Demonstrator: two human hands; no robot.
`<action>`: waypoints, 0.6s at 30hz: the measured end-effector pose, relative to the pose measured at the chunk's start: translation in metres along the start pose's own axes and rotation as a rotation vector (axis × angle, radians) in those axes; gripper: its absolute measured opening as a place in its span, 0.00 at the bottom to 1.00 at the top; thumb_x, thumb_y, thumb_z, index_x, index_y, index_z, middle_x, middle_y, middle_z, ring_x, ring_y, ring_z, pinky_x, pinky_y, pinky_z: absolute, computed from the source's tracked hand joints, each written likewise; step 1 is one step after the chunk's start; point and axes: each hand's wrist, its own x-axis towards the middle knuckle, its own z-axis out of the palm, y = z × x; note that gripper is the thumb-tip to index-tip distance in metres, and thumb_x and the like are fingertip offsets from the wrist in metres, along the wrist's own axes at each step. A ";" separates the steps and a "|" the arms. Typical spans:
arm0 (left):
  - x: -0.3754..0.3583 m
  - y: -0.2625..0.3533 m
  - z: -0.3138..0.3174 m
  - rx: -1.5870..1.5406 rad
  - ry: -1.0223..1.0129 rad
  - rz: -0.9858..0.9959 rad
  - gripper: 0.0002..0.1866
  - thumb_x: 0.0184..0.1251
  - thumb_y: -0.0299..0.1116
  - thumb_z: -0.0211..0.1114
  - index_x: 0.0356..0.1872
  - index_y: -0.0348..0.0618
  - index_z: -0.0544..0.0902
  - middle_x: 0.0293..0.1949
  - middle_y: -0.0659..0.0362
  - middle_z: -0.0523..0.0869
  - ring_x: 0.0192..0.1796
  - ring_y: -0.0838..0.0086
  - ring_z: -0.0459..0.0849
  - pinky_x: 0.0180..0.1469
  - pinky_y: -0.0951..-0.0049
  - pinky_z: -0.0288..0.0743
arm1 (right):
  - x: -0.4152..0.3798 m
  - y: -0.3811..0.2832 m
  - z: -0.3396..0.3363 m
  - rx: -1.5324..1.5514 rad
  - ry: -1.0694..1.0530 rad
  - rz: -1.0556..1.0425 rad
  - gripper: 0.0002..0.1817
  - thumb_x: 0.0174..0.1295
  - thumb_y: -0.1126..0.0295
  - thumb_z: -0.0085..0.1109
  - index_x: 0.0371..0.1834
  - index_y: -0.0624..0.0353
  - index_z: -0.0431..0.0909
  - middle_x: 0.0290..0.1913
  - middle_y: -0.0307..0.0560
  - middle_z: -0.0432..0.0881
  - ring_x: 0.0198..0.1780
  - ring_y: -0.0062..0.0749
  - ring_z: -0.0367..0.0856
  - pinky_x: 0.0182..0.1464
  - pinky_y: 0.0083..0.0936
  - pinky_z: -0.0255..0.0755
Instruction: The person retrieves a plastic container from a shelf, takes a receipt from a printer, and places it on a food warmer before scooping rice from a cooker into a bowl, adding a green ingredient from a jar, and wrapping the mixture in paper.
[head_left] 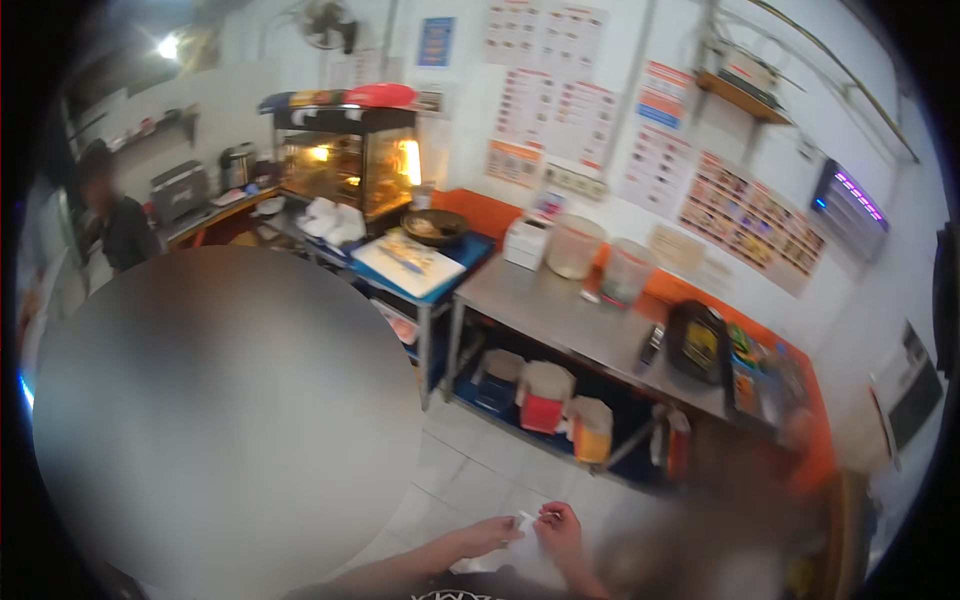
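My left hand (492, 535) is low in the view, its fingers closed on a small white strip (527, 516) that looks like paper. Beside it my right hand (560, 527) is raised with its fingers pinched together at the strip's other end. Whether the right fingers grip the strip or something smaller is too small to tell. Both hands are over the pale tiled floor (470, 478), in front of my body and apart from the counters.
A steel table (540, 300) carries clear tubs (574, 247) and a black bag (697, 342); boxes (545, 397) fill its lower shelf. Further left are a cutting board (408, 262) and a lit food warmer (345, 160). A person (120, 215) stands far left. Large blurs hide much nearby.
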 end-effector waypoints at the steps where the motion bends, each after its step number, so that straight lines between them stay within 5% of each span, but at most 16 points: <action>1: 0.005 0.008 -0.025 -0.011 -0.007 0.047 0.24 0.65 0.41 0.67 0.58 0.40 0.75 0.49 0.60 0.81 0.49 0.79 0.75 0.49 0.75 0.69 | 0.021 0.002 0.010 -0.077 -0.034 0.013 0.24 0.53 0.85 0.64 0.54 0.62 0.70 0.47 0.44 0.76 0.42 0.24 0.79 0.46 0.22 0.76; 4: 0.004 0.038 -0.076 0.060 0.207 0.087 0.24 0.63 0.41 0.69 0.57 0.42 0.76 0.42 0.65 0.82 0.42 0.81 0.74 0.41 0.79 0.65 | 0.064 -0.016 0.056 -0.126 -0.123 0.034 0.25 0.52 0.84 0.66 0.55 0.62 0.71 0.46 0.44 0.77 0.42 0.25 0.80 0.43 0.22 0.77; 8: -0.004 0.113 -0.158 0.316 0.436 0.288 0.20 0.60 0.38 0.73 0.50 0.41 0.80 0.37 0.63 0.84 0.39 0.80 0.78 0.42 0.76 0.71 | 0.145 0.005 0.113 -0.071 -0.287 0.212 0.23 0.54 0.79 0.68 0.54 0.64 0.75 0.41 0.45 0.82 0.38 0.25 0.80 0.39 0.20 0.75; 11: -0.023 0.196 -0.219 0.505 0.629 0.262 0.17 0.59 0.35 0.73 0.47 0.39 0.81 0.36 0.61 0.85 0.39 0.78 0.81 0.44 0.74 0.74 | 0.234 0.029 0.167 -0.150 -0.419 0.251 0.17 0.57 0.74 0.68 0.49 0.67 0.80 0.36 0.44 0.84 0.35 0.24 0.80 0.37 0.20 0.73; 16: -0.002 0.266 -0.360 0.096 0.922 0.417 0.16 0.60 0.31 0.72 0.46 0.38 0.81 0.38 0.60 0.86 0.41 0.78 0.81 0.44 0.74 0.75 | 0.399 0.037 0.295 -0.144 -0.363 0.208 0.13 0.59 0.72 0.67 0.44 0.69 0.82 0.35 0.43 0.86 0.33 0.22 0.81 0.37 0.19 0.72; 18: -0.016 0.310 -0.395 0.058 1.010 0.457 0.14 0.61 0.30 0.71 0.46 0.38 0.81 0.39 0.60 0.86 0.41 0.78 0.82 0.44 0.74 0.75 | 0.450 0.016 0.348 -0.175 -0.495 0.166 0.12 0.60 0.72 0.67 0.44 0.68 0.82 0.35 0.43 0.86 0.34 0.22 0.81 0.37 0.19 0.72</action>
